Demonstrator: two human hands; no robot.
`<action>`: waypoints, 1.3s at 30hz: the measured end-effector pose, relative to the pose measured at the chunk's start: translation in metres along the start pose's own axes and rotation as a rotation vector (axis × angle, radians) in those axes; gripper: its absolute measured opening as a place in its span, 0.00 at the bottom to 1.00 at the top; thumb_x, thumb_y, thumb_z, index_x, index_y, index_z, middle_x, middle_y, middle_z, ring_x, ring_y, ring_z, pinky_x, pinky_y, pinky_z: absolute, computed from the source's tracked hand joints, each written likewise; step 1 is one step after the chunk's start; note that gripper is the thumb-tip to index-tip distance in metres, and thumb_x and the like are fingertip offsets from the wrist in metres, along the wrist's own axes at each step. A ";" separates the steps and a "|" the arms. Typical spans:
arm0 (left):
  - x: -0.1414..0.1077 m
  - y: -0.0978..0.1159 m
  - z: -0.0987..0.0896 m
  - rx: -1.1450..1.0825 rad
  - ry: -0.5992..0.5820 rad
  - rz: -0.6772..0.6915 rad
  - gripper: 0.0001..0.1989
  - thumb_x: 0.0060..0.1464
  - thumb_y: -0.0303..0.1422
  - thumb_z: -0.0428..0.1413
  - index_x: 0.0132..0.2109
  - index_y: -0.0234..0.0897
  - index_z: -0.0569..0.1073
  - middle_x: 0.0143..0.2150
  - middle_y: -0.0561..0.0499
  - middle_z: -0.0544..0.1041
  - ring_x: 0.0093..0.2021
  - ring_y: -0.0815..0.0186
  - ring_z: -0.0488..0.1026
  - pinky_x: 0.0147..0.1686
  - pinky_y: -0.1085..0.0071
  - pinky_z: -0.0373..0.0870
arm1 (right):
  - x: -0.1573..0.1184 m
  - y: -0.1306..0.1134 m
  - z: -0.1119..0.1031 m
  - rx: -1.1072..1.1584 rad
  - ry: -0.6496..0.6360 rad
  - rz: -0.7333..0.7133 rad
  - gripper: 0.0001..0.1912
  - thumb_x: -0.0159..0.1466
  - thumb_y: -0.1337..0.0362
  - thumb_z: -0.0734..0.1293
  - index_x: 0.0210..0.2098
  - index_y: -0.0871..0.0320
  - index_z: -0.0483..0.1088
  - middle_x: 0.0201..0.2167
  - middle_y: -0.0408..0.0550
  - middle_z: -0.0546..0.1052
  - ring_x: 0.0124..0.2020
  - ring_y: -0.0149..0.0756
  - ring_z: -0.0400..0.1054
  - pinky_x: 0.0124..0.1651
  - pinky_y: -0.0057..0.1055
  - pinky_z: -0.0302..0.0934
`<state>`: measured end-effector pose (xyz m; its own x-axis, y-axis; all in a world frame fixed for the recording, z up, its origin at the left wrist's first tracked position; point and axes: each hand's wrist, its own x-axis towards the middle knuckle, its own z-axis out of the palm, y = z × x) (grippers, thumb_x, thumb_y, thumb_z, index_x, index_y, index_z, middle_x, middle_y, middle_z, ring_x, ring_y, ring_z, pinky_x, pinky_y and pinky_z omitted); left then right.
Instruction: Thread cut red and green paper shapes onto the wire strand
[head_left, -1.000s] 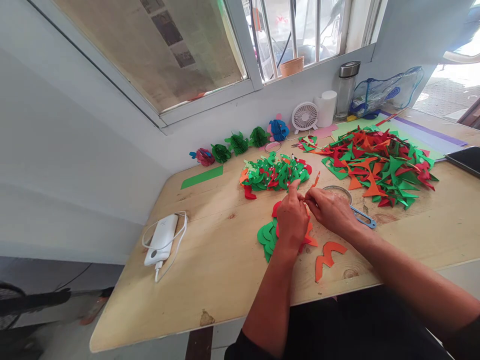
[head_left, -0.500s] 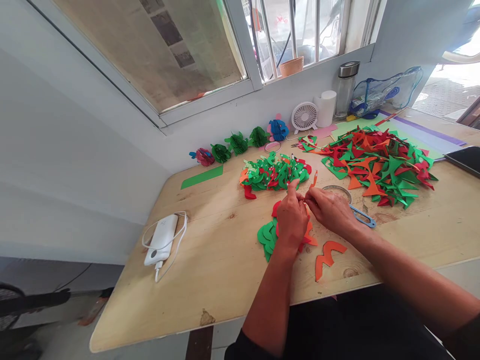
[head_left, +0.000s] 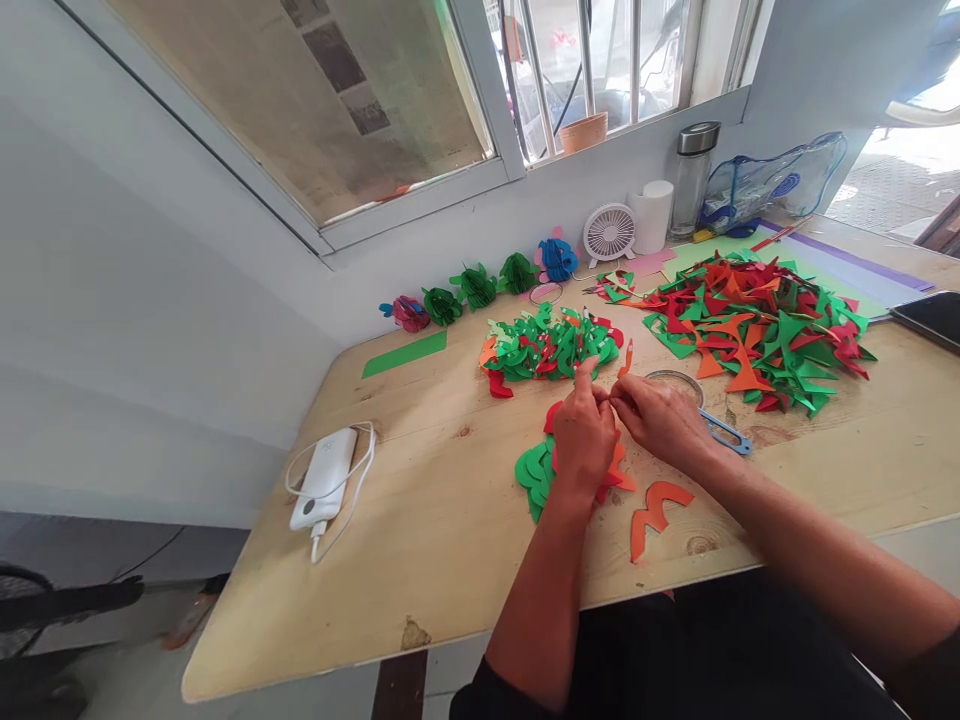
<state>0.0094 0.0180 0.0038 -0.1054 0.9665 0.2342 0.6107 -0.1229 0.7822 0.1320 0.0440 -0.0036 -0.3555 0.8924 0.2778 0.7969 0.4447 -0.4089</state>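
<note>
Fingers of your left hand [head_left: 583,432] & right hand [head_left: 660,418] are pinched shut together on a small orange paper strip [head_left: 627,359], held just above the bench [head_left: 450,520]; green/red cutouts [head_left: 534,470] lie under your left hand, blue scissors [head_left: 726,432] by your right.

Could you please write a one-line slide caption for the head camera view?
Both hands, left hand and right hand, pinch an orange paper piece above cut-outs on a wooden table.
</note>
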 end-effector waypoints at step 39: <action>0.005 0.000 0.001 -0.760 0.121 -0.182 0.23 0.46 0.24 0.56 0.51 0.37 0.65 0.26 0.56 0.71 0.27 0.72 0.70 0.31 0.75 0.69 | 0.010 -0.005 -0.012 0.994 0.035 0.379 0.21 0.52 0.45 0.67 0.25 0.59 0.67 0.15 0.36 0.60 0.16 0.23 0.47 0.16 0.25 0.40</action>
<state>0.0099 0.0229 0.0038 -0.2638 0.9602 0.0913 -0.1237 -0.1275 0.9841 0.1309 0.0495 0.0118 -0.1410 0.9900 0.0017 0.0898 0.0145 -0.9959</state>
